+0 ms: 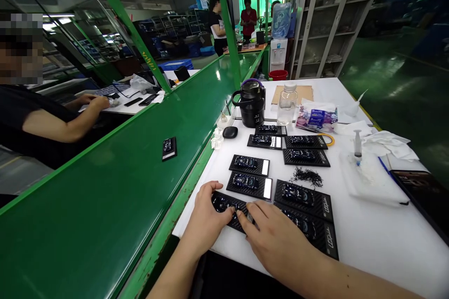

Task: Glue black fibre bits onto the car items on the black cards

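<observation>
Both my hands rest on a black carbon-pattern card (224, 206) with a dark toy car on it, at the near edge of the white table (368, 233). My left hand (206, 217) curls its fingers over the card's left part. My right hand (273, 236) presses its fingertips on the card's middle. Several more such cards lie just beyond, among them one (249, 184) directly behind and one (303, 198) to the right. A small heap of black bits (307, 177) lies between the cards.
A green conveyor belt (115, 186) runs along the left, carrying one card (169, 148). A black jug (251, 103), a clear bottle (286, 103), a syringe (357, 144), white cloths (386, 143) and a dark tray (426, 196) stand on the table. A person sits across the belt at left; others stand far back.
</observation>
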